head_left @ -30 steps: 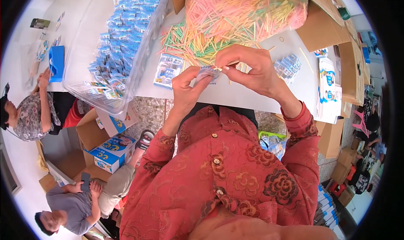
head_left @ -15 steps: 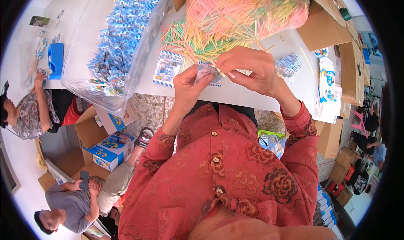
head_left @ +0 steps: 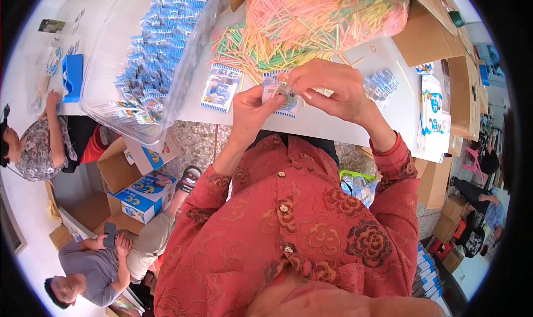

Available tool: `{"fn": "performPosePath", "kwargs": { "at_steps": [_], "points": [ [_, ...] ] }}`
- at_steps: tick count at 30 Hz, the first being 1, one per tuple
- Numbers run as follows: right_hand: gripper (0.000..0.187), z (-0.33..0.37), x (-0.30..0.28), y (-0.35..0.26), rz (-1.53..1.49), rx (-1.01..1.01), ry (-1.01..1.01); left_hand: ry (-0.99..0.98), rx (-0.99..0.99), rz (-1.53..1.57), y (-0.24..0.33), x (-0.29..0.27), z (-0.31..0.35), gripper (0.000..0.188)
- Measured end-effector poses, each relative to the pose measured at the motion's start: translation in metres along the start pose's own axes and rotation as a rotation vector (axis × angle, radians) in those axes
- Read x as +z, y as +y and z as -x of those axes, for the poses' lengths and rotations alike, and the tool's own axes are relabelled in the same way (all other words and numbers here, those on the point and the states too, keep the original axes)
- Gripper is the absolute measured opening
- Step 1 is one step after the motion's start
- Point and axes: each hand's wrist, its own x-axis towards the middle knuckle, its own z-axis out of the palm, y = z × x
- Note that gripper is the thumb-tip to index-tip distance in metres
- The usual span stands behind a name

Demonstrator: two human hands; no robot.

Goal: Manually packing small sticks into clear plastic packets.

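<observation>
A small clear packet with blue-and-white striped ends is pinched in my left hand, between thumb and fingers, just above the table's near edge. My right hand is closed, its bent fingers at the packet's upper right edge. Whatever its fingertips hold is too small to make out. Flat on the table to the left of my left hand lies another striped packet. Right behind both hands spreads a loose heap of thin pink, yellow and green sticks.
A big clear bag of coloured sticks stands behind the heap. To the left, a clear plastic bin holds many blue packets. A few packets lie to the right, near cardboard boxes. Two people sit at the left.
The packet has tipped flatter, showing more of its printed face. A pale yellow stick seen at my right fingertips no longer shows there. Both hands stay in nearly the same place.
</observation>
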Motion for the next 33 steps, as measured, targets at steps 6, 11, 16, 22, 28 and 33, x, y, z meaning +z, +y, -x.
{"fn": "performPosePath", "kwargs": {
  "at_steps": [6,11,16,22,28,33],
  "points": [
    [0.005,-0.001,-0.002,0.006,-0.069,0.426,0.084,0.024,0.029,-0.180,-0.007,-0.002,-0.015,0.017],
    [0.012,0.001,0.004,0.035,-0.291,0.592,0.196,0.029,0.080,-0.247,-0.024,-0.005,-0.035,0.016],
    [0.015,0.003,0.003,0.048,-0.246,0.650,0.214,0.015,0.053,-0.265,-0.026,-0.003,-0.042,0.017],
    [0.014,0.011,0.005,0.063,-0.306,0.711,0.254,0.021,0.023,-0.149,-0.028,-0.001,-0.048,0.019],
    [0.017,0.016,0.006,0.061,-0.375,0.673,0.303,0.032,0.030,-0.168,-0.029,-0.004,-0.050,0.017],
    [0.022,0.017,0.006,0.059,-0.200,0.570,0.273,0.025,0.034,-0.148,-0.031,-0.006,-0.050,0.017]
  ]
}}
